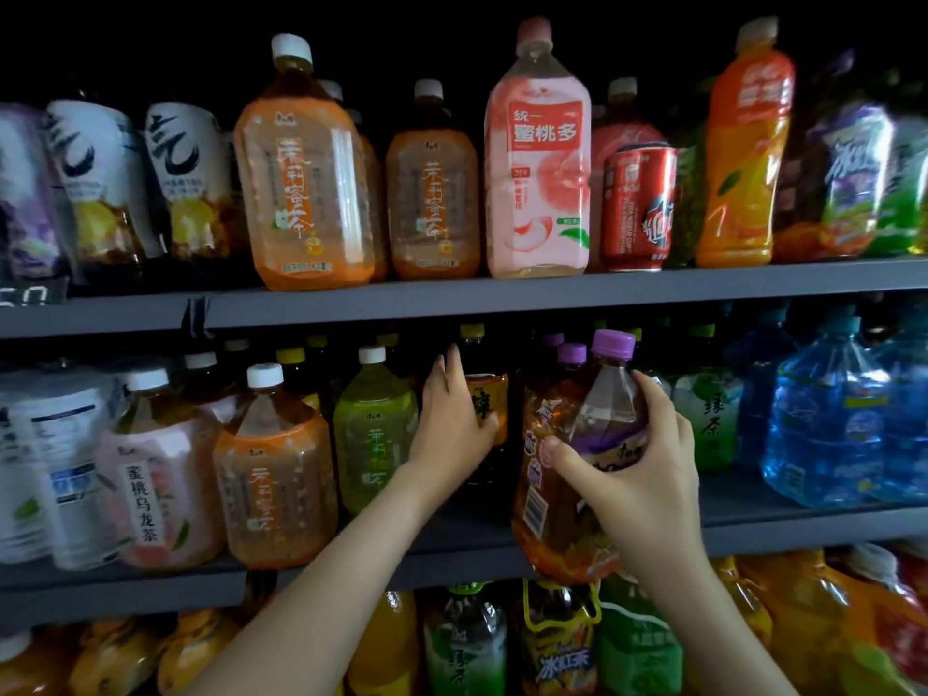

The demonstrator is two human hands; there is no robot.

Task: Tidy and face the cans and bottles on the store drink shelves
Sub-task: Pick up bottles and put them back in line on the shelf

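Reaching into middle shelf point(462, 557): lime-green bottle point(374, 429) just left of left hand point(452, 419). Hand laid open against dark yellow-capped bottle point(484, 389), fingers straight up its left side, thumb on label. Right of it, purple-capped tea bottle point(542, 474) tilted, base at shelf's front lip. Right hand point(648, 474) wrapped round bottle's shoulder, thumb in front, fingers behind. Green-tea bottle point(703, 419) just right of grip; blue water jug point(828, 419) beyond.

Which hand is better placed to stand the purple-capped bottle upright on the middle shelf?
Right, probably. The right hand grips the tilted purple-capped clear plastic bottle round its shoulder; the left hand lies open against the dark yellow-capped bottle further back.
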